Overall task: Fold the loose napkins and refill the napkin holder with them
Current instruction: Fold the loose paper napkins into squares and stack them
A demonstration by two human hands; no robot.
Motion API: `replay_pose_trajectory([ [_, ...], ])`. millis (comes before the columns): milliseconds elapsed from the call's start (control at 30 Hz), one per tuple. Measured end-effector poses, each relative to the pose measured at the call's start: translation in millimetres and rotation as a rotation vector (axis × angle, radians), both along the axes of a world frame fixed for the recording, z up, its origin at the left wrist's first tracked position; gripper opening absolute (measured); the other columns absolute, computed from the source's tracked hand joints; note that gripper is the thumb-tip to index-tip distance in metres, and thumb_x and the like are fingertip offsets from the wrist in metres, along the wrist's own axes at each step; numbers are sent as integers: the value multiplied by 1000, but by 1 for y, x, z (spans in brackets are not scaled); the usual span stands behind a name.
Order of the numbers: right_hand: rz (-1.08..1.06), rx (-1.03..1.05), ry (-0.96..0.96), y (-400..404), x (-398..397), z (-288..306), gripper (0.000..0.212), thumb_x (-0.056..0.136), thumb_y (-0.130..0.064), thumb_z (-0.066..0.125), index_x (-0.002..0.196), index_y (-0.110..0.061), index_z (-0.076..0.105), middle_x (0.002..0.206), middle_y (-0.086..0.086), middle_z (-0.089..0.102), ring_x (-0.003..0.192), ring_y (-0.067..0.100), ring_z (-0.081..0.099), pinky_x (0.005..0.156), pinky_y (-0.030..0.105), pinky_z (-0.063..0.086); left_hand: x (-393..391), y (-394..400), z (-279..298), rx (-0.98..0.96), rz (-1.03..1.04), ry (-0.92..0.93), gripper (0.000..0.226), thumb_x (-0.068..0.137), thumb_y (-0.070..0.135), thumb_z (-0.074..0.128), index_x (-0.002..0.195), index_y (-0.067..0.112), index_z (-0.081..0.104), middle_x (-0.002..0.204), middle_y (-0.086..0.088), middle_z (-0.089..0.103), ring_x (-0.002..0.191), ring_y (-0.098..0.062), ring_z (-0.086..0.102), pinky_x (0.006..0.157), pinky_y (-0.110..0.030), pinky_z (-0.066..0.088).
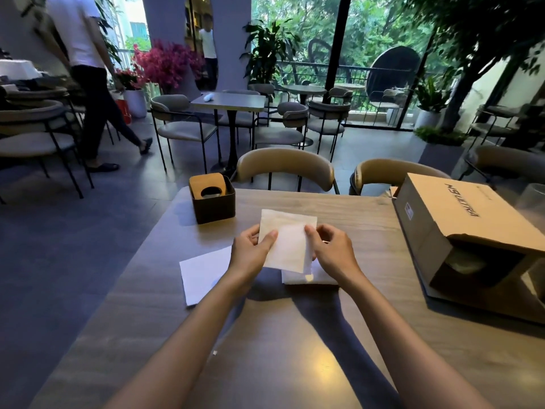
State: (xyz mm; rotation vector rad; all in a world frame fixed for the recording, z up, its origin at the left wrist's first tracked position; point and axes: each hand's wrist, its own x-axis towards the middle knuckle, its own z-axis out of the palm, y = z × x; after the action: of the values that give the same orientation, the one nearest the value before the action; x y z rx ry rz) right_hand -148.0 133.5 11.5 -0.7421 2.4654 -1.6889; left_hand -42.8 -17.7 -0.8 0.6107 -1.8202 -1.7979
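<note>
A white napkin (287, 242) is held up over the middle of the wooden table (295, 349). My left hand (250, 252) pinches its left edge and my right hand (331, 250) pinches its right edge. Under my right hand lies a folded white napkin (318, 277). Another white napkin (203, 274) lies flat on the table to the left of my left forearm. The dark square napkin holder (213, 206) stands at the far left of the table, with a wooden lid (208, 184) leaning inside it.
A cardboard box (460, 219) lies on its side on the right of the table. Two padded chairs (286, 168) stand behind the table's far edge. A person (88, 69) walks past at the far left, among other tables and chairs.
</note>
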Motion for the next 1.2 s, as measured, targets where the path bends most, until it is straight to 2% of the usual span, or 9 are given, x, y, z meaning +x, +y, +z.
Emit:
replay_pose_trajectory([
  [133,-58,26,-1,21,-20,-1,24,96,-36,65,88,-15,73,83,0,73,84,22,69,79,44,57,-23,14,-2,-66,-26,-50,25,95,29,64,115,16,69,109,-3,73,99,-18,69,83,-36,60],
  [267,-127,97,40,33,-34,-8,26,92,-43,67,85,-18,73,78,-5,72,78,15,68,77,44,58,-31,18,-5,-277,6,-149,27,95,35,63,108,14,73,103,0,73,96,-14,66,73,-20,52],
  [400,-139,189,79,35,-40,-15,29,91,-46,67,89,-19,73,78,-4,72,76,16,68,75,43,58,-33,19,-12,-433,41,-199,28,94,36,64,106,14,75,97,-2,74,90,-15,66,75,-28,55],
  [600,-132,305,110,33,-42,-26,25,91,-49,66,89,-24,67,75,-6,67,76,18,63,65,33,52,-37,18,-21,-591,69,-262,30,92,37,64,119,24,69,96,-2,73,94,-21,64,80,-36,57],
  [767,-109,377,135,33,-40,-37,23,91,-47,64,97,-25,63,77,-5,66,81,23,64,69,38,54,-37,16,-28,-693,55,-302,45,92,37,65,135,27,54,83,2,70,89,-19,64,77,-35,55],
  [900,-143,405,196,33,-37,-35,32,91,-46,64,113,-24,57,91,-1,67,89,25,62,72,36,49,-35,15,-28,-764,53,-336,57,91,43,65,141,29,43,93,-7,71,87,-22,65,71,-31,51],
  [1000,-206,345,342,28,-32,-32,40,91,-41,66,123,-21,52,109,1,58,96,21,59,80,38,51,-36,20,-23,-897,127,-271,50,92,43,59,138,29,43,99,-5,65,93,-24,60,82,-38,51],
  [1100,-148,356,522,16,-28,-31,37,96,-38,56,128,-19,55,121,0,59,108,21,58,91,39,48,-43,29,-17,-1107,101,-210,41,98,36,50,137,26,50,125,-2,53,115,-21,50,95,-31,36],
  [1200,10,535,567,8,-22,-37,50,100,-38,31,141,-18,50,140,1,55,130,20,49,105,37,36,-51,36,-22,-1252,-73,-298,47,105,32,32,151,21,35,156,-1,34,144,-19,28,112,-35,24],
])
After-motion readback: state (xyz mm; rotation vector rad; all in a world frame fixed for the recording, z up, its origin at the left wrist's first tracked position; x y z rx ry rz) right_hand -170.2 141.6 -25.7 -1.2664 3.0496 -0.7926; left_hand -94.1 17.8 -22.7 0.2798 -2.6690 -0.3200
